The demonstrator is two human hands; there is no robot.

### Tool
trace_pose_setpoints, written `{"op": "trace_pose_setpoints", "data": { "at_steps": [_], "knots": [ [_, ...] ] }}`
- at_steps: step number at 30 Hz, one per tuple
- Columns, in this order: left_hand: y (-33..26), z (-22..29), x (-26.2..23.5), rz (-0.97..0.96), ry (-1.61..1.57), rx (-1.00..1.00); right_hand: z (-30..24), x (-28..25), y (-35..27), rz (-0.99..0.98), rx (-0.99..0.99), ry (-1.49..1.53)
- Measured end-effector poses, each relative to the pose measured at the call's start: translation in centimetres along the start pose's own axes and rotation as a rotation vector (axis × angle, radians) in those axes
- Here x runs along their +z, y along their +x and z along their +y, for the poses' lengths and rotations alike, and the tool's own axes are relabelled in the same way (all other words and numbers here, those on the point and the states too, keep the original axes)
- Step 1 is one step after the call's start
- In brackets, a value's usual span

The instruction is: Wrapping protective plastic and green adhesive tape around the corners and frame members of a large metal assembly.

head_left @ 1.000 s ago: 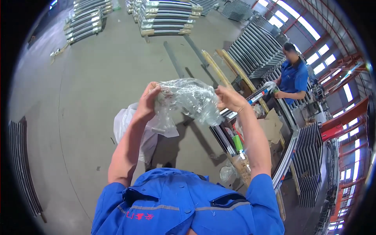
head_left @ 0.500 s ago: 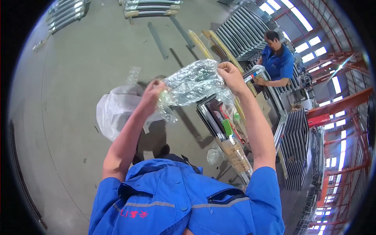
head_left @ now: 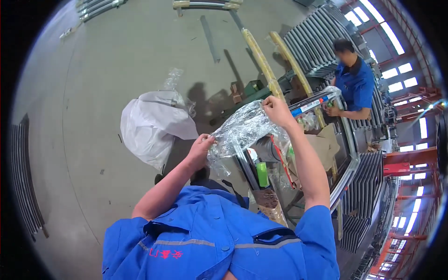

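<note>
A crumpled sheet of clear plastic film (head_left: 245, 127) stretches between my two hands in front of me. My left hand (head_left: 201, 148) pinches its lower left end, and a loose tail of film hangs below. The upper right end is gripped by my right hand (head_left: 276, 111), thumb against fingers. Under the film lie a green object (head_left: 262, 174) and a cardboard-wrapped bundle of dark profiles (head_left: 268, 199); the film covers part of them.
A large white plastic bag (head_left: 154, 123) lies on the floor at left. Long yellow-wrapped bars (head_left: 261, 58) reach away from me. At right, a person in blue (head_left: 355, 88) works at a metal frame (head_left: 347, 140), near stacked grey frames (head_left: 310, 39) and dark bent profiles (head_left: 364, 193).
Both hands have come lower and nearer to me, with the film between them. My view has shifted, so the floor bag and stacks appear in different places.
</note>
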State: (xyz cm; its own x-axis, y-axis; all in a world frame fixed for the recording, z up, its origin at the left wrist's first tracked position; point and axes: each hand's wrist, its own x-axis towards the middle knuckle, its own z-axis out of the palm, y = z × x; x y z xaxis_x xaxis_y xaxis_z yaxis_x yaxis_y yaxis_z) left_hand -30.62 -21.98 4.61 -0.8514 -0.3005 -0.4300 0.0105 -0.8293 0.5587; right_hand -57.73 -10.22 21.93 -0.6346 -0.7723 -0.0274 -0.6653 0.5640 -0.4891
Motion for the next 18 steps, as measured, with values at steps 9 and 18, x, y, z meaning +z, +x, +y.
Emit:
{"op": "trace_pose_setpoints", "data": {
  "at_steps": [9, 18],
  "knots": [
    [1.1, -2.5, 2.9, 0.276, 0.181, 0.047, 5.5, 2.5, 1.0, 0.020, -0.040, -0.141],
    [-1.5, -3.3, 3.7, 0.355, 0.277, 0.212, 5.2, 3.7, 1.9, -0.114, 0.099, -0.569]
  ]
}}
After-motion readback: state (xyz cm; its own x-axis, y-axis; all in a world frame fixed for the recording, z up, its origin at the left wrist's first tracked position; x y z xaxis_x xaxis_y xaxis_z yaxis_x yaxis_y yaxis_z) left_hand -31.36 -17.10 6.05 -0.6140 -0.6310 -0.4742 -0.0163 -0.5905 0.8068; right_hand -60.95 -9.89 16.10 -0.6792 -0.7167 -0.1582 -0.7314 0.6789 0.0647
